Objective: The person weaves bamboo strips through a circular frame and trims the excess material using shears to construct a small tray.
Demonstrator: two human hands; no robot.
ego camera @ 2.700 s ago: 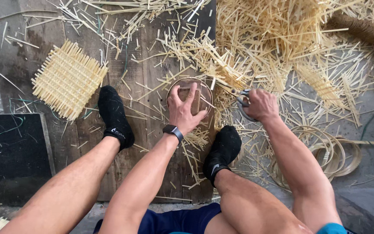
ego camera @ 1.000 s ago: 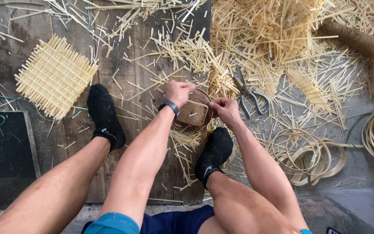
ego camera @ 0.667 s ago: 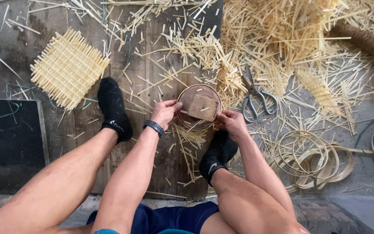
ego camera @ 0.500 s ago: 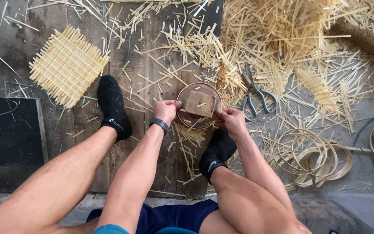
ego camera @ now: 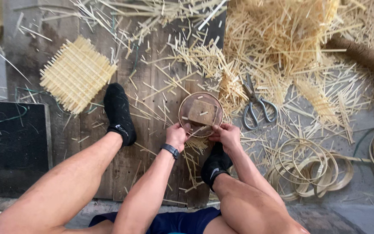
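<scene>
floor: worn wooden boards (ego camera: 152, 143) | grey concrete (ego camera: 360, 212) at edges | black mat (ego camera: 9, 143) left | even daylight

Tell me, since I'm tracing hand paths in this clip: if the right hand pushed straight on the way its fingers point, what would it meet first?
The right hand points up and left, already gripping the round hoop. It would first meet the flat tan piece inside the hoop, though how high that piece sits is unclear.

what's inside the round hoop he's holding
Inside the round hoop, held at its near rim by the left hand and right hand, sits a squarish tan piece with a pale sliver on it. What lies under that piece is covered.
</scene>
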